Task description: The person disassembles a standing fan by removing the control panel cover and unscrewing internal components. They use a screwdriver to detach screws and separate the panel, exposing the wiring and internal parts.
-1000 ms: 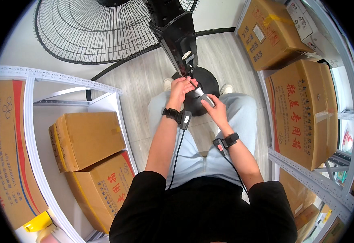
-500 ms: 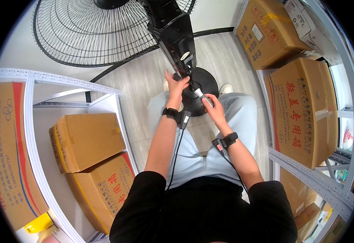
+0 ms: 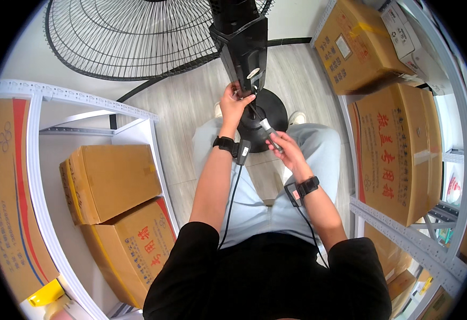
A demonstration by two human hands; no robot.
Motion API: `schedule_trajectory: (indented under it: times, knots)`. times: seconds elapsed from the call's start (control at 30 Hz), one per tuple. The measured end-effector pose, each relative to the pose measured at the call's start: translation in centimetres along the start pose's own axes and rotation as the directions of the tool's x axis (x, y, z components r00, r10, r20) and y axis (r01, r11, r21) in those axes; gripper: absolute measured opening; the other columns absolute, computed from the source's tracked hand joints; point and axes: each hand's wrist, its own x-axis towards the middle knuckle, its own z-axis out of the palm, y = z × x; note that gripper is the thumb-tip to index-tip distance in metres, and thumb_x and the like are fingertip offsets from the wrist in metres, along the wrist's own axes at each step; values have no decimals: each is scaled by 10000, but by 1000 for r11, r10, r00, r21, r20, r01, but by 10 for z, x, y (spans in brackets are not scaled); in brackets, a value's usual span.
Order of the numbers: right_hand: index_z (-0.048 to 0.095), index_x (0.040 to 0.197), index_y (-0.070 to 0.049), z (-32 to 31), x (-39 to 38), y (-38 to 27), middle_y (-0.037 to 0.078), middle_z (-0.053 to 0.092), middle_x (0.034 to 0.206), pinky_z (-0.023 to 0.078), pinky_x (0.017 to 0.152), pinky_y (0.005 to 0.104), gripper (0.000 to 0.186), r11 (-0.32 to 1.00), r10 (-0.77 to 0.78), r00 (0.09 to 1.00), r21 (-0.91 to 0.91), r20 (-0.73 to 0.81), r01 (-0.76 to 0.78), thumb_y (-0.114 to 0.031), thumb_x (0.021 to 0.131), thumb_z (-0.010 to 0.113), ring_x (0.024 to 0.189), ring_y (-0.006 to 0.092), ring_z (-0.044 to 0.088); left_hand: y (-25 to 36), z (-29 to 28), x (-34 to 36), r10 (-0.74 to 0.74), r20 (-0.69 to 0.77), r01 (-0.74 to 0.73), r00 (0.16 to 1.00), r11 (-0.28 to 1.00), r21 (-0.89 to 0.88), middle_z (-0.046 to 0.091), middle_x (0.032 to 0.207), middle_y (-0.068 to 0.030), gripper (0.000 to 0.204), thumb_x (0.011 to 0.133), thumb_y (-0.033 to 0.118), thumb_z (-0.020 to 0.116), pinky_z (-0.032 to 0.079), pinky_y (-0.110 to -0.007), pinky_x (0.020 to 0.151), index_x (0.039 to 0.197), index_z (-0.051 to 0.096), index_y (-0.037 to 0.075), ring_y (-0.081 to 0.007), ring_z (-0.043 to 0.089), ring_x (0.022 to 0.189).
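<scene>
A black standing fan's column housing (image 3: 247,50) leans in front of me above its round black base (image 3: 275,109). My left hand (image 3: 234,109) is closed round the lower end of the housing, the thumb in front and the fingertips partly hidden behind it. In my right hand (image 3: 289,152) is a screwdriver (image 3: 271,133) with a grey and white handle, held between thumb and fingers. Its shaft points up and left to the underside of the housing, close to my left thumb. Whether the tip sits in a screw is too small to tell.
The fan's wire guard (image 3: 137,42) spreads across the upper left. Metal shelving with cardboard boxes stands on both sides, including a brown box (image 3: 116,184) at left and a large carton (image 3: 396,154) at right. Cables hang from the bands on my wrists.
The fan column has shifted right in view and stands more upright. My left fingers have closed in round its lower end. My right hand has moved slightly down and right, its grip loosened on the screwdriver.
</scene>
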Motion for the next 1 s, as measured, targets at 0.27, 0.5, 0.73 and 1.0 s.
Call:
schedule_trajectory:
  times: [0.27, 0.5, 0.73, 1.0]
  knots:
    - [613, 1154, -101, 12, -9, -5, 10, 694, 905, 448, 572, 197, 228, 998, -47, 998, -47, -33, 45, -170, 947, 679, 756, 69, 631, 0, -1, 1, 3, 10, -2, 1000, 1000, -13, 594, 1105, -68, 541, 743, -108, 774, 559, -264, 841, 1208, 504, -49, -155, 676, 942]
    - [626, 1202, -68, 21, -14, -2, 18, 641, 1084, 535, 781, 254, 309, 991, -115, 991, 54, -74, 119, -72, 903, 701, 882, 101, 632, 10, 4, -3, -89, -57, 100, 994, 966, 237, 585, 1107, -68, 553, 739, -91, 771, 599, -278, 676, 1212, 514, 35, -171, 689, 900]
    - [591, 1281, -59, 16, 2, 20, 36, 629, 1088, 547, 790, 260, 385, 510, -710, 703, -652, 50, 561, -106, 914, 698, 946, 139, 646, 0, 1, -8, -209, 97, 207, 973, 978, 36, 454, 1240, -117, 728, 753, -119, 708, 631, -365, 621, 1315, 300, 102, -258, 700, 771]
    - [590, 1190, -38, -7, -1, 9, 98, 703, 912, 491, 518, 173, 366, 917, 118, 957, 340, 265, -207, -360, 1022, 543, 674, 131, 666, -1, 2, -7, -250, 113, 262, 962, 959, -109, 408, 1262, -127, 708, 753, -205, 611, 636, -394, 663, 1296, 294, 120, -291, 701, 819]
